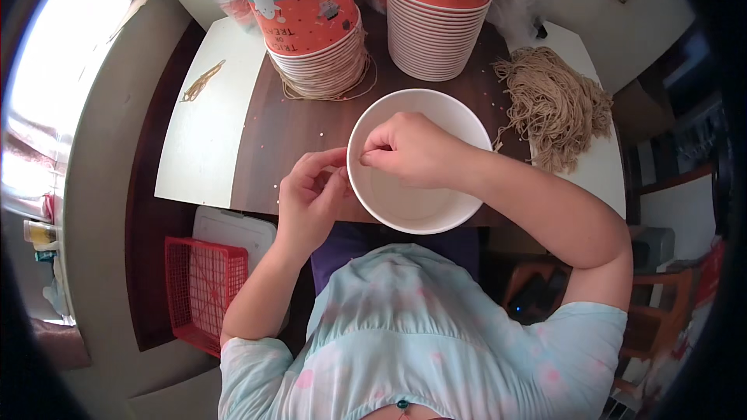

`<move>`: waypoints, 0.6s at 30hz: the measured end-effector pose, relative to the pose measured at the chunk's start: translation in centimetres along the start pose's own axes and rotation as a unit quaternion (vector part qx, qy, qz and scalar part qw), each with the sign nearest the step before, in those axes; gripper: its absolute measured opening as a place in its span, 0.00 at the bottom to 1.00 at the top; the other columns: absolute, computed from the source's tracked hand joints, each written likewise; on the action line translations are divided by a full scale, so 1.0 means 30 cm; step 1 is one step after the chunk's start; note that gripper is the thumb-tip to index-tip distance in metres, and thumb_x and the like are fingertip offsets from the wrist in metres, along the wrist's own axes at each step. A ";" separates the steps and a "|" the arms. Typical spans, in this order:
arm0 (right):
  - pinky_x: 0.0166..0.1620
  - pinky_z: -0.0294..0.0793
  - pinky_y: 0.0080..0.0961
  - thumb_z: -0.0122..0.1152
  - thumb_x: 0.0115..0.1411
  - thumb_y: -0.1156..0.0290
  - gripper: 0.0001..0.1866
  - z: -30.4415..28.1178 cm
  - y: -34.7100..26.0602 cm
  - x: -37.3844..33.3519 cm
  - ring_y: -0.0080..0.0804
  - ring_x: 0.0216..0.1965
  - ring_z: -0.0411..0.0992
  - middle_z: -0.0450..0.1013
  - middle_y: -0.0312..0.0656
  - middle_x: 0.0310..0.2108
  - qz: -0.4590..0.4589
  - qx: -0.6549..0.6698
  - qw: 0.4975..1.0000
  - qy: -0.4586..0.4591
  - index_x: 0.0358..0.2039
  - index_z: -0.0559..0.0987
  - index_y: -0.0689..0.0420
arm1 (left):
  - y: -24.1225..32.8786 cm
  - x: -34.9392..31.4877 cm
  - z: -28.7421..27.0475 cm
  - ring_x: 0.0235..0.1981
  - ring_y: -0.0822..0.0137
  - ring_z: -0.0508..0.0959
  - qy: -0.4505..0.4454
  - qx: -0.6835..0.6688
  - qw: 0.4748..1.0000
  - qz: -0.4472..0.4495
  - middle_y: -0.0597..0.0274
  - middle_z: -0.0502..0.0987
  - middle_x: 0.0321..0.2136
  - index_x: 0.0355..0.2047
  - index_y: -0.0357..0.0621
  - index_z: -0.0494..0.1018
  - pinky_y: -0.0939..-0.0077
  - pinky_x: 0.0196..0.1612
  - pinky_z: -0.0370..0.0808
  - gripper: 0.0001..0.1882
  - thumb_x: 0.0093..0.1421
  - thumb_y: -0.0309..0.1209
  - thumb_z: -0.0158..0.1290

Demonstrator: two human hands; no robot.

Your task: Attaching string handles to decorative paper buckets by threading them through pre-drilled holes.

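Observation:
A white round paper bucket (461,126) stands tilted toward me at the table's near edge, its open mouth facing up. Inside it, my right hand (416,148) is pinched close to the left inner wall. Against the outside of that same wall, my left hand (310,201) has its fingers curled, with thumb and fingertips at the rim's left side. What either pinch holds is too small or hidden to make out. A heap of tan cords (556,105) lies on the right side of the table.
Behind the bucket rise a stack of nested orange printed buckets (303,12) wound with cords and a second stack (436,35). Loose cords (204,80) lie on the table's white left part. A red plastic basket (206,292) stands below at the left.

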State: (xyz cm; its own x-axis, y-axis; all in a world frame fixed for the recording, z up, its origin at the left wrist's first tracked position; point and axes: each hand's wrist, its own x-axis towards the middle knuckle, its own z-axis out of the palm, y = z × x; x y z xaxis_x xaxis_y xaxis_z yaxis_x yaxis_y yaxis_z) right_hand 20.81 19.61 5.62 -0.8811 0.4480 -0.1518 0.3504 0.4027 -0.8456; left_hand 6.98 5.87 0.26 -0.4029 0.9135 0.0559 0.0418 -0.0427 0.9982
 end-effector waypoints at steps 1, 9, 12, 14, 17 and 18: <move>0.34 0.73 0.26 0.57 0.57 0.68 0.11 -0.002 -0.010 -0.002 0.26 0.27 0.74 0.77 0.43 0.24 0.029 0.008 1.000 -0.009 0.33 0.82 0.62 | -0.004 0.003 -0.007 0.31 0.76 0.76 -0.001 0.000 1.000 -0.001 0.61 0.75 0.37 0.45 0.32 0.73 0.84 0.36 0.74 0.11 0.62 0.20 0.50; 0.34 0.72 0.27 0.57 0.57 0.69 0.10 -0.005 -0.019 -0.008 0.26 0.28 0.74 0.76 0.43 0.24 0.007 0.007 1.000 -0.004 0.33 0.81 0.62 | 0.017 0.005 -0.027 0.28 0.76 0.75 0.027 0.110 0.989 0.092 0.60 0.75 0.33 0.40 0.34 0.76 0.85 0.31 0.72 0.09 0.59 0.19 0.52; 0.35 0.72 0.26 0.58 0.57 0.71 0.08 -0.005 -0.015 -0.038 0.28 0.30 0.74 0.76 0.42 0.26 -0.053 0.000 0.998 0.022 0.32 0.81 0.63 | 0.067 -0.005 -0.045 0.23 0.76 0.71 0.049 0.210 0.964 0.158 0.60 0.75 0.31 0.38 0.35 0.77 0.84 0.27 0.69 0.09 0.55 0.20 0.55; 0.36 0.72 0.26 0.58 0.57 0.73 0.07 -0.006 -0.012 -0.061 0.30 0.31 0.74 0.76 0.42 0.28 -0.127 -0.021 0.990 0.052 0.32 0.80 0.63 | 0.116 -0.015 -0.044 0.20 0.75 0.68 0.021 0.239 0.953 0.183 0.59 0.74 0.30 0.37 0.36 0.77 0.83 0.24 0.66 0.10 0.53 0.21 0.57; 0.37 0.72 0.26 0.59 0.56 0.77 0.04 0.001 -0.024 -0.092 0.33 0.33 0.74 0.75 0.42 0.31 -0.188 -0.036 0.978 0.086 0.31 0.80 0.63 | 0.173 -0.022 -0.020 0.24 0.66 0.75 -0.016 0.288 0.933 0.216 0.56 0.75 0.31 0.37 0.38 0.77 0.76 0.27 0.73 0.11 0.51 0.24 0.61; 0.37 0.72 0.26 0.59 0.56 0.77 0.04 0.003 -0.029 -0.094 0.33 0.33 0.74 0.75 0.42 0.31 -0.191 -0.039 0.977 0.087 0.31 0.80 0.63 | 0.194 -0.029 -0.009 0.26 0.61 0.78 -0.023 0.288 0.934 0.209 0.55 0.75 0.30 0.37 0.38 0.77 0.72 0.29 0.75 0.13 0.50 0.25 0.62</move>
State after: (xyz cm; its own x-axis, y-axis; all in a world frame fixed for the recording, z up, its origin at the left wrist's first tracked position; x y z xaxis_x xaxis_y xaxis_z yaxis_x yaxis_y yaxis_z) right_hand 22.96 17.91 6.73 -0.8870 0.3792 0.2634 0.0349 0.6239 -0.7807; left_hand 7.33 4.70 6.03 -0.2027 0.8830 0.4234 0.6775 -0.1858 0.7117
